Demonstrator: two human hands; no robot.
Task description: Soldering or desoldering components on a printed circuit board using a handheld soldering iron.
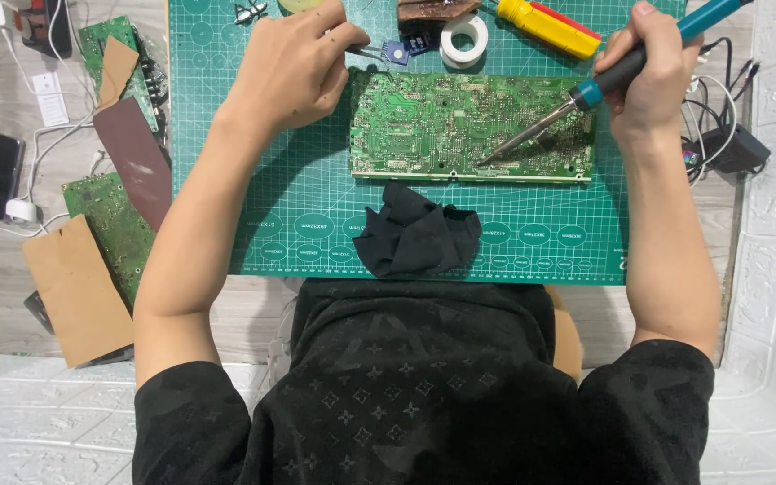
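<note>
Head view, from nearest outward: a crumpled black cloth (417,238) lies on the green cutting mat (316,207), just in front of the green circuit board (471,126), which rests flat on the mat in the middle of the worktop (244,310). The right hand (647,76) has its grip closed around the handle of a teal and black soldering iron (617,70), held slanted like a pen, and the metal tip meets the board near its front edge, right of centre. The left hand (291,67) sits at the board's left end with its grip closed on a thin metal tool (363,51), probably tweezers, though the tip is too small to tell. Doing this well seems to call for a low, steady right wrist, a light touch on one joint only, and the left hand keeping the board from sliding. Farther off lie a white tape roll (463,39), a yellow-handled screwdriver (545,25) and, to the left of the mat, spare boards (114,224) with cardboard pieces (74,292).
</note>
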